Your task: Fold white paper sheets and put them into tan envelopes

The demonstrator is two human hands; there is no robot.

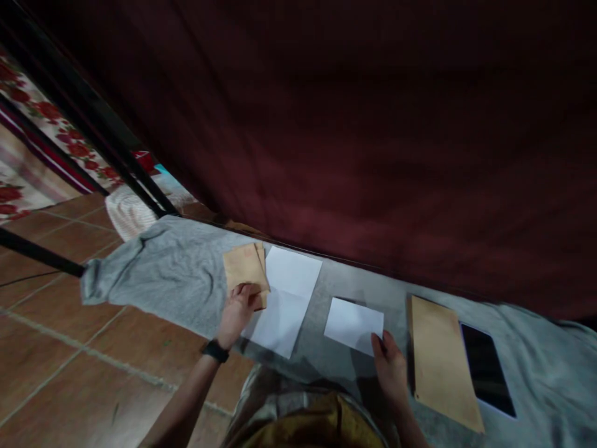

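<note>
My left hand [241, 303], with a dark band at the wrist, has its fingers closed on the lower edge of a small brown envelope [244, 267]. More brown paper shows beneath that envelope, at its right side and below it. Just to the right, partly under the envelopes, lies a creased white sheet of paper [286, 305]. A smaller white piece of paper, seemingly folded [353, 322], is pinched at its right edge by my right hand [388, 361], between thumb and fingers, above the grey surface.
A large brown envelope [441, 361] lies right of my right hand, beside a dark-screened tablet [487, 367]. Grey cloth [177, 261] covers the narrow bench. A dark red curtain [349, 155] hangs along its far side. Black metal bars [135, 180] stand left, over a tiled floor [69, 361].
</note>
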